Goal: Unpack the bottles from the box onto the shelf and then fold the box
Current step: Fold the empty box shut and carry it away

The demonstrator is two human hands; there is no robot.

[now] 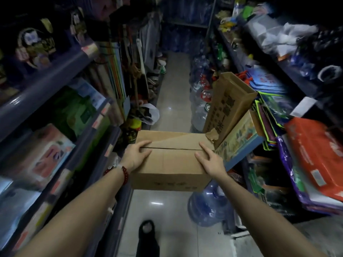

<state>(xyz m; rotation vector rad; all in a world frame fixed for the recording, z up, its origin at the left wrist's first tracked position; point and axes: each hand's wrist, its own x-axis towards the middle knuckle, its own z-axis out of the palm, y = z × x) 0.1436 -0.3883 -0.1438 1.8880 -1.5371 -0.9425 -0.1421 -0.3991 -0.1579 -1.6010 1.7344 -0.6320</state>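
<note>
A brown cardboard box (172, 164) is held in mid-air over the aisle floor, its top flaps closed along a centre seam. My left hand (136, 156) grips its left top edge, fingers over the seam. My right hand (210, 160) presses on its right top corner. The box's contents are hidden; no bottles from it are visible. Blue shelves (61, 71) line the left side, stocked with packaged goods.
A tall open carton (228, 106) leans on the right shelf behind the box. Large water jugs (207, 206) stand on the tiled floor at right. Bags and packets crowd the right shelves. A white plastic bag (151, 114) lies by the left shelf. My foot (147, 236) shows below.
</note>
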